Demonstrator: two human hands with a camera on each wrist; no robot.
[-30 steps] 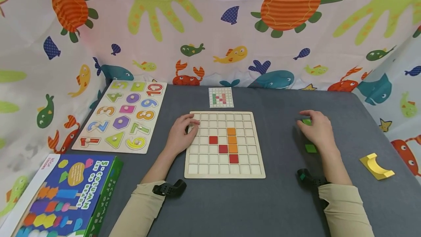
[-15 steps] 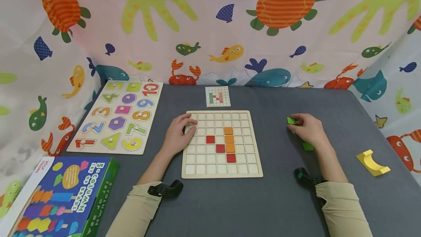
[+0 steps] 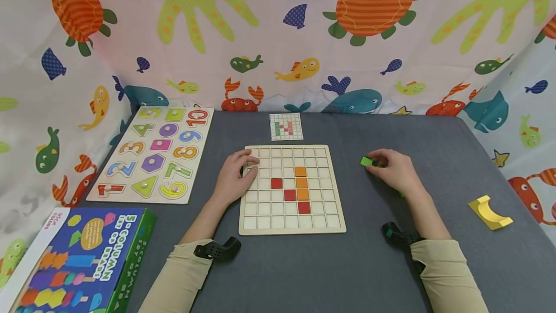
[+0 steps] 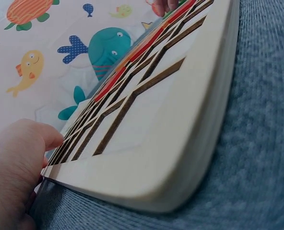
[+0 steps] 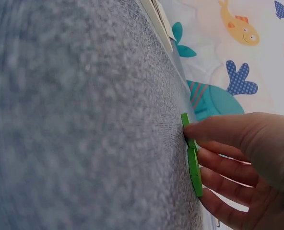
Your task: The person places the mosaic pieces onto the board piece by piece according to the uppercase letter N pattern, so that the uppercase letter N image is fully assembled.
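My right hand (image 3: 393, 170) pinches a small green square tile (image 3: 366, 161) between thumb and fingers, right of the wooden grid board (image 3: 284, 230). The right wrist view shows a second green piece (image 5: 195, 175) next to the pinched tile, by the fingers. Another green tile (image 3: 401, 195) lies mostly hidden under that hand. Near the board's upper left edge rests my left hand (image 3: 234, 175), thumb and fingers touching the rim. Three red tiles (image 3: 276, 183) and three orange tiles (image 3: 301, 183) sit in the board's cells.
A pattern card (image 3: 286, 127) lies behind the board. At the left are a number puzzle (image 3: 157, 158) and a blue bead-set box (image 3: 87, 255). A yellow arch block (image 3: 491, 212) lies at the far right. Patterned fabric (image 3: 195, 76) surrounds the grey table (image 3: 312, 274).
The right hand has taken hold of a green tile and moved it left toward the board. The left hand stays at the board's edge. The head view has shifted slightly.
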